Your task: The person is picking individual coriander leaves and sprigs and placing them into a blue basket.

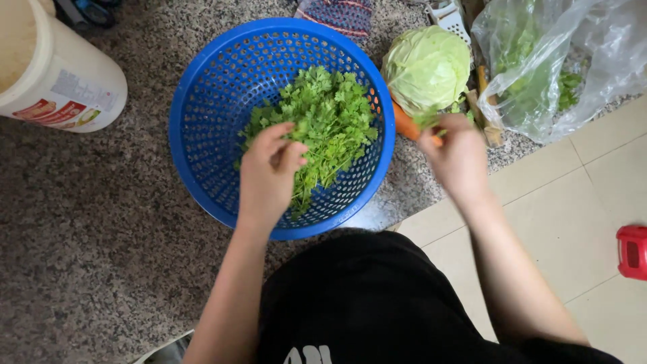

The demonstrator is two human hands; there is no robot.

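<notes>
Left hand (268,176) pinches green herbs (323,121) inside a blue colander (202,135), centre frame; right hand (458,158) grasps a leafy sprig (428,120) beside a cabbage (426,66).

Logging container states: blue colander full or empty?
Partly full: the blue colander holds a pile of leafy green herbs on one side; bare perforated wall shows opposite.

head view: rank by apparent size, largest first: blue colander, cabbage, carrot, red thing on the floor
1. blue colander
2. cabbage
3 and 4. carrot and red thing: not ranked. The carrot is mostly hidden by the right hand, the red thing is cut off by the frame edge and lies farther away.
</notes>
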